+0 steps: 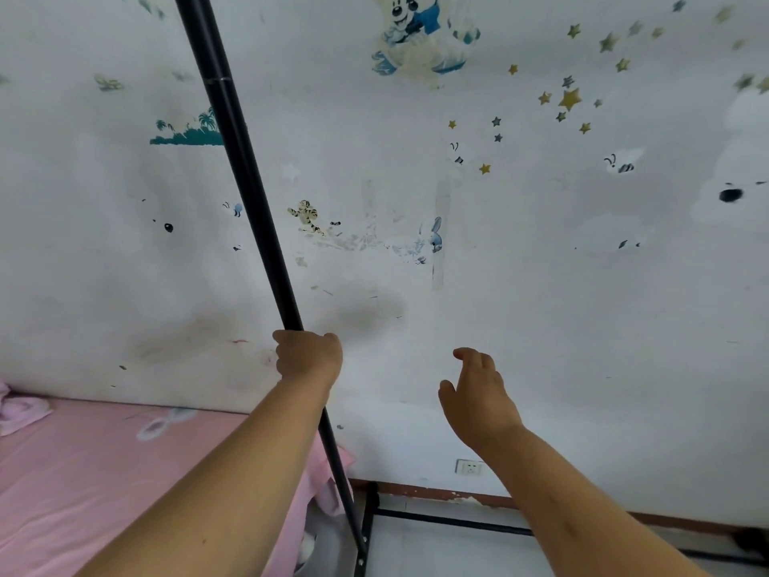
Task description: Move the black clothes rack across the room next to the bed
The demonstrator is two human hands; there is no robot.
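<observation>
Bed (83, 472) with pink sheet at 8 o'clock, against the stickered wall (541, 306). Black clothes rack (249, 193): upright post runs from 11 o'clock down to its foot at 6 o'clock, just beside the bed's corner; base bar (453, 521) lies along the floor toward 4 o'clock. Left hand (308, 356) is wrapped closed around the post at mid-height. Right hand (478, 393) is open, fingers loosely curled, touching nothing. Judged: thin stiff metal tube, light but tippy; best steadied mid-post with both hands.
</observation>
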